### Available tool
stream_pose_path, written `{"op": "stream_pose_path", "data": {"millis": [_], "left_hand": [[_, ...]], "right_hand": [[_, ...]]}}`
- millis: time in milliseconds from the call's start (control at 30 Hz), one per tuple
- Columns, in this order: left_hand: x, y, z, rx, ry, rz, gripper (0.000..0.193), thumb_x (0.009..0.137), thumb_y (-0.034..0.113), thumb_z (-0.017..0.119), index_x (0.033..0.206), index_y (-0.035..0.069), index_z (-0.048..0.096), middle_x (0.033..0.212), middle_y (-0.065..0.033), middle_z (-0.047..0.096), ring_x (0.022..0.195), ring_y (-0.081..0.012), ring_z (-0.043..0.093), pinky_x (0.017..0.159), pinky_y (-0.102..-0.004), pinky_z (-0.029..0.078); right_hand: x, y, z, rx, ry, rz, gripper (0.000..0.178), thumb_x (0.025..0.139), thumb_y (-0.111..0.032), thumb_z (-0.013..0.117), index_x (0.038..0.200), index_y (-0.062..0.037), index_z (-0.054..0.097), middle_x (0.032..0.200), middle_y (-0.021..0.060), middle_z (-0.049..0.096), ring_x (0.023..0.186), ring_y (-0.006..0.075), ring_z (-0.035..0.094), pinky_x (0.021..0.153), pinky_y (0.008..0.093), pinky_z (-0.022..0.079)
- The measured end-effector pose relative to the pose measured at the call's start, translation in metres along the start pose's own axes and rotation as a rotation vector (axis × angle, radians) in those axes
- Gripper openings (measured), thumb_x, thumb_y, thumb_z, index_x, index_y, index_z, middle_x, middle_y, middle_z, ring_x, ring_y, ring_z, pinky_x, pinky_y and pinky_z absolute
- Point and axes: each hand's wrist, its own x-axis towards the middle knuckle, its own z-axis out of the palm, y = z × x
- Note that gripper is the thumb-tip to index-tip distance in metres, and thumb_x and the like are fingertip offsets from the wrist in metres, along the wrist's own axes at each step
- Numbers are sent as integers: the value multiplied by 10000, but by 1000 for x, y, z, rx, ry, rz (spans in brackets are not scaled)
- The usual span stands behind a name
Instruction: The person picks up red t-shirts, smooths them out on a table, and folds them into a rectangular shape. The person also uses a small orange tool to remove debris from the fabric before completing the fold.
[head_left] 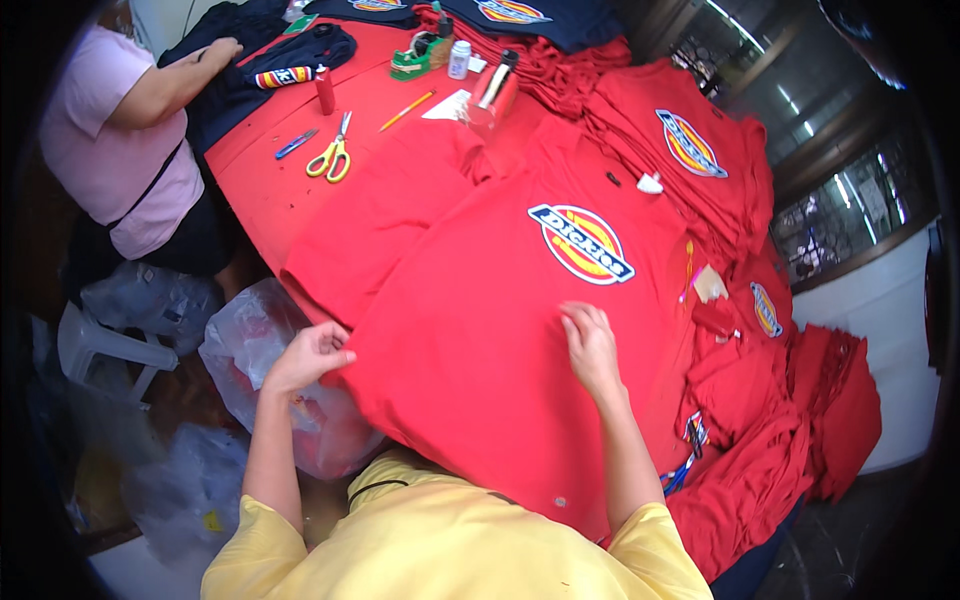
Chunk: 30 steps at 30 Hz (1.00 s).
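Note:
A red shirt [480,330] with a round yellow-and-blue chest emblem lies spread out in front of me, its hem toward my body. At its left edge my left hand [312,358] has thumb and fingers drawn together on the cloth, though the fingertips are partly hidden. My right hand [592,345] is over the middle of the shirt, just below the emblem [582,244]. Its fingers are loosely bent and apart, holding nothing. A small pale round spot [559,502] shows near the hem.
Yellow-handled scissors [330,160], a blue cutter [296,144], a pencil [407,110] and a green tape dispenser [420,58] lie beyond the shirt. Red garments [690,150] pile up at right. A co-worker [130,140] handles dark garments at far left. Plastic bags [260,340] hang beside the table.

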Motion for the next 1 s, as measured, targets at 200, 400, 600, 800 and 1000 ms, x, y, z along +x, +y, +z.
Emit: {"op": "stream_pose_path", "data": {"millis": [200,400,600,800,1000], "left_hand": [[40,39,24,571,58,-5,338,888,322,689,966,-4,642,781,-155,658,807,-247,676,725,-383,500],[54,75,34,1013,117,-83,303,838,278,720,1007,41,635,877,-159,704,876,-345,674,759,-448,518],[78,65,45,856,227,142,335,796,288,762,976,38,631,904,-137,696,849,-326,673,727,-430,520],[102,65,67,858,363,273,227,864,223,698,976,40,625,911,-118,689,828,-325,671,706,-431,533],[109,47,63,733,413,267,222,885,216,690,956,15,629,807,-154,664,729,-327,655,645,-425,517]], "right_hand": [[173,-29,62,-75,139,-432,250,883,-43,579,1122,-28,650,1143,171,636,1163,362,539,1008,457,428],[220,-15,56,-565,-184,-243,197,847,-82,602,1023,-27,672,1016,159,639,1031,343,566,910,451,457],[207,30,65,13,-95,-162,261,949,-234,575,1020,3,659,989,184,630,1002,398,554,909,450,445],[235,5,78,0,-298,-129,289,876,-254,704,989,3,639,902,138,632,895,297,605,831,400,473],[287,5,68,485,-529,119,222,830,-22,726,1010,-34,597,830,4,594,796,108,569,727,242,499]]}}
